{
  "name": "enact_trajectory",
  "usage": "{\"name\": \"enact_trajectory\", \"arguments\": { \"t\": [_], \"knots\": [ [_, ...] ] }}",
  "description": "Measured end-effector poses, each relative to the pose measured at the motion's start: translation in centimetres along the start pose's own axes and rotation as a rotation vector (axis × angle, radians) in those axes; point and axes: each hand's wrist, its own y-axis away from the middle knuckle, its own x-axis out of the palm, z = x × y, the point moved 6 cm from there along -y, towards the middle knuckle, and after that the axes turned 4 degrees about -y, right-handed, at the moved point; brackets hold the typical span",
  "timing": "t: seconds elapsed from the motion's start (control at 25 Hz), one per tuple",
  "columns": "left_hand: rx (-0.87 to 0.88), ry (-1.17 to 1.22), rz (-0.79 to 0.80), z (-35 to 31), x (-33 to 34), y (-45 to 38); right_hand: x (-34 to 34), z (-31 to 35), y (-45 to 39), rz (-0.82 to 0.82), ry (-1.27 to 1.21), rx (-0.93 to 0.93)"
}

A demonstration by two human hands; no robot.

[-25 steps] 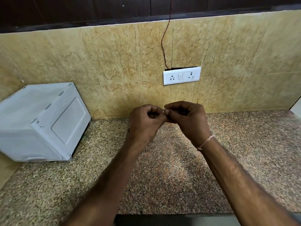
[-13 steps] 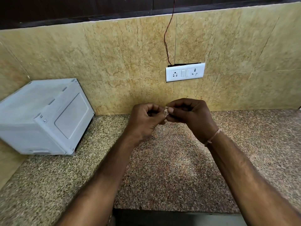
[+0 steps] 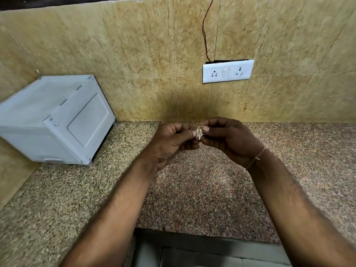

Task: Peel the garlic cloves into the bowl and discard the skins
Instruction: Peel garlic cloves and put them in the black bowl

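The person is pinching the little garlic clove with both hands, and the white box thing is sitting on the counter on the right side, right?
Almost. Both the left hand and the right hand do pinch the garlic clove, as the head view shows. But the white box sits on the counter on the left side, against the tiled wall, not on the right.

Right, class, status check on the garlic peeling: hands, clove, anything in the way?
Left hand and right hand both pinch the garlic clove above the counter. Skin partly loose. No bowl in view. Nothing in the way.
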Motion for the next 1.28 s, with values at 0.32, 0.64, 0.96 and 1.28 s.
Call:
{"name": "enact_trajectory", "arguments": {
  "t": [0.32,0.64,0.96,1.28],
  "knots": [
    [-0.043,-0.22,-0.175,4.2,-3.1,1.8,-0.6,-5.3,-2.0,0.127,-0.006,0.248],
    [-0.244,-0.084,-0.45,13.6,-12.5,5.3,2.1,-19.1,-6.6,-0.024,0.2,0.479],
    [-0.498,0.06,-0.607,24.2,-19.3,6.5,3.7,-29.1,-11.3,-0.067,0.681,0.456],
    [-0.54,0.085,-0.604,27.0,-20.7,6.8,3.9,-32.2,-13.6,-0.045,0.965,0.41]
  ]
}}
